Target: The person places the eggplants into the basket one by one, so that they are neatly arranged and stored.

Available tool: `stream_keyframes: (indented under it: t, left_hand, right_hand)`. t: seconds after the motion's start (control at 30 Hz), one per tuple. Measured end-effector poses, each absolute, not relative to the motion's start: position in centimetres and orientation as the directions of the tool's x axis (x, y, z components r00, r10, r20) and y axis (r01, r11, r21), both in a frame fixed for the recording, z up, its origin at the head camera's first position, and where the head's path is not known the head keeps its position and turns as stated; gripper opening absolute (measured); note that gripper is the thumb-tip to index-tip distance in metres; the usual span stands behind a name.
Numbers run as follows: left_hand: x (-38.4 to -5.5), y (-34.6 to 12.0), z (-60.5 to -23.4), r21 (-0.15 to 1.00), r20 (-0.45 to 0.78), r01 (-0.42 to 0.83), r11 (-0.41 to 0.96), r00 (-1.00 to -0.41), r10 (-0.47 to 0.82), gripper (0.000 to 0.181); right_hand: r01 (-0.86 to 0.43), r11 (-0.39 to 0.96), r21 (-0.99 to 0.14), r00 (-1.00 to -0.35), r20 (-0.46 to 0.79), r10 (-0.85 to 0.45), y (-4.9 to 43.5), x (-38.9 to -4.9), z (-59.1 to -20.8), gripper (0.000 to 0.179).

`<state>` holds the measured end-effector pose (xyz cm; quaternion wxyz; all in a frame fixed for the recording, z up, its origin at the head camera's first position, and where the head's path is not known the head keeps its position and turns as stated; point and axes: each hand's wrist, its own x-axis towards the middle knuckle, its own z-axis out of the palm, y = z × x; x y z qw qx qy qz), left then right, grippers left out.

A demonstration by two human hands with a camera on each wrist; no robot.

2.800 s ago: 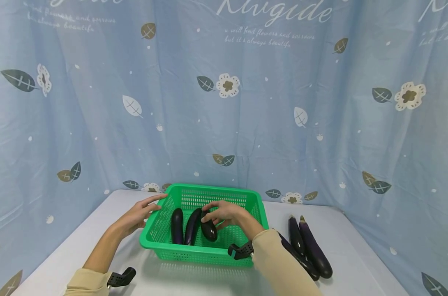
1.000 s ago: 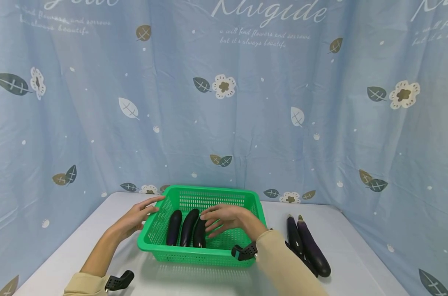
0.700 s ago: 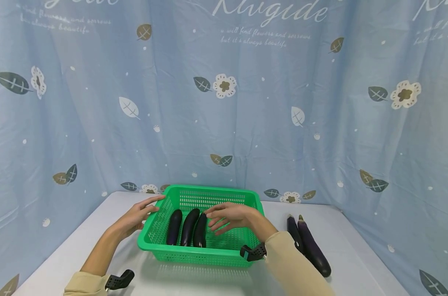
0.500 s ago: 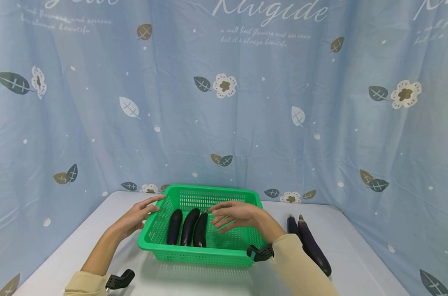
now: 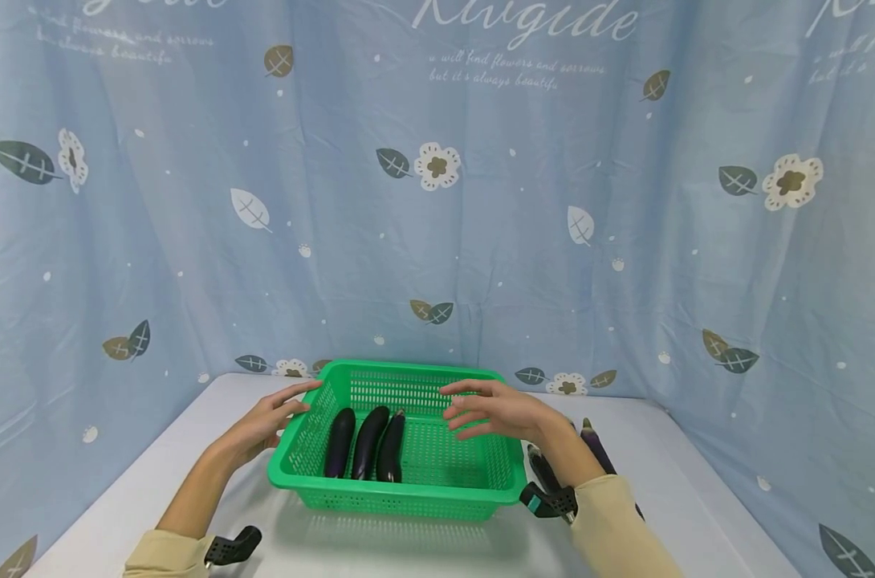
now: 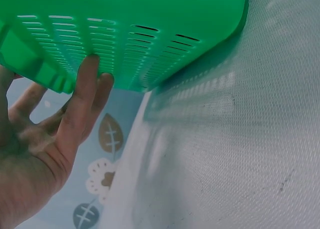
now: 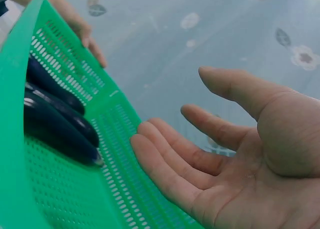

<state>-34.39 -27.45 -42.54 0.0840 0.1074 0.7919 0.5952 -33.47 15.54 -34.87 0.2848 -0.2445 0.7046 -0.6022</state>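
Observation:
Three dark purple eggplants [image 5: 368,443] lie side by side in the left half of a green plastic basket [image 5: 409,504]. My left hand [image 5: 266,421] rests at the basket's left rim with its fingers fairly straight; in the left wrist view, fingertips [image 6: 89,69] touch the slotted outer wall. My right hand [image 5: 501,408] hovers over the basket's right side, holding nothing. Its fingers are spread and loosely bent, as the right wrist view shows too. More eggplants [image 5: 596,446] lie on the table to the right of the basket, partly hidden by my right forearm.
The basket stands on a white-covered table [image 5: 697,490]. A blue curtain [image 5: 502,241] with leaves and flowers hangs behind and at both sides. Black wrist devices [image 5: 549,502] sit on both wrists.
My right hand has let go of the third eggplant, which now lies beside the other two. The hand has risen and moved right. My left hand has stayed at the rim.

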Motion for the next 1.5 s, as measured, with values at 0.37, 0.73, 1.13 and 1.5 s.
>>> stream_keyframes:
  t: [0.37, 0.73, 1.13, 1.5]
  left_hand:
    - [-34.4, -27.5, -42.4, 0.961, -0.012, 0.062, 0.268, -0.964, 0.264, 0.057]
    - [-34.4, -27.5, -42.5, 0.961, -0.002, 0.074, 0.267, -0.962, 0.273, 0.057]
    - [-34.4, -27.5, -42.5, 0.961, -0.009, 0.063, 0.271, -0.966, 0.259, 0.058]
    - [-34.4, -27.6, -42.5, 0.961, -0.007, 0.068, 0.268, -0.963, 0.269, 0.057]
  right_hand:
    - [-0.046, 0.119, -0.992, -0.742, -0.046, -0.668, 18.8, -33.0, -35.1, 0.052]
    - [-0.192, 0.245, -0.95, -0.796, 0.005, -0.605, 22.1, -32.2, -35.1, 0.053]
    - [-0.308, 0.367, -0.878, -0.861, 0.093, -0.5, 24.8, -31.3, -35.4, 0.052]
    - [-0.336, 0.45, -0.827, -0.913, 0.17, -0.37, 27.4, -30.9, -36.3, 0.046]
